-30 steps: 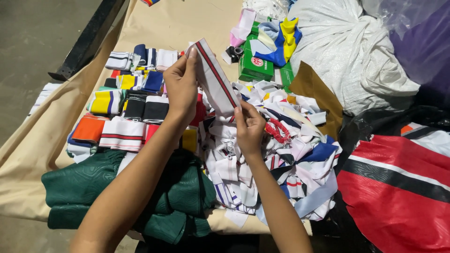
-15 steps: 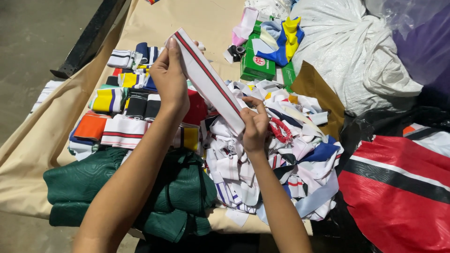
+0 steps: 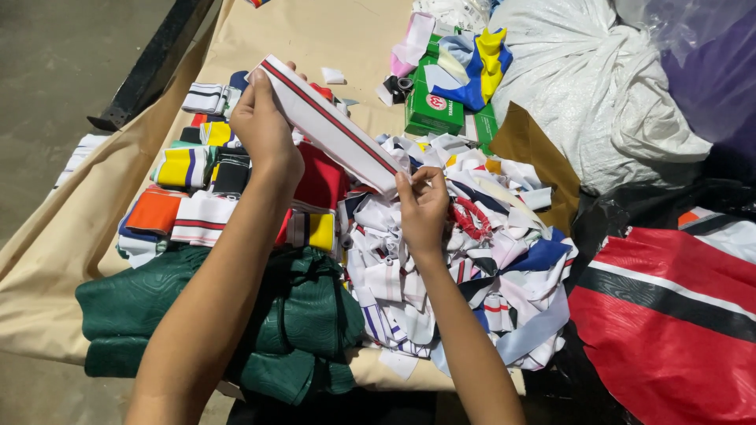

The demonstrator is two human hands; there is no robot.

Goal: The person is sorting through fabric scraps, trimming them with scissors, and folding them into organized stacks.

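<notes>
A white knit strip with red and dark stripes is stretched between both hands above the table. My left hand pinches its far upper end. My right hand grips its near lower end, just over a loose heap of striped fabric strips. To the left of my left arm lie folded strips in rows, yellow, orange, black and white.
Folded dark green cloth lies at the table's near edge on the beige table cover. Green boxes and a blue-yellow cloth sit at the back. A white sack and red-black-white fabric lie to the right.
Both hands have pulled the striped strip out longer; the left hand has risen and moved away from the right, which stays over the heap.
</notes>
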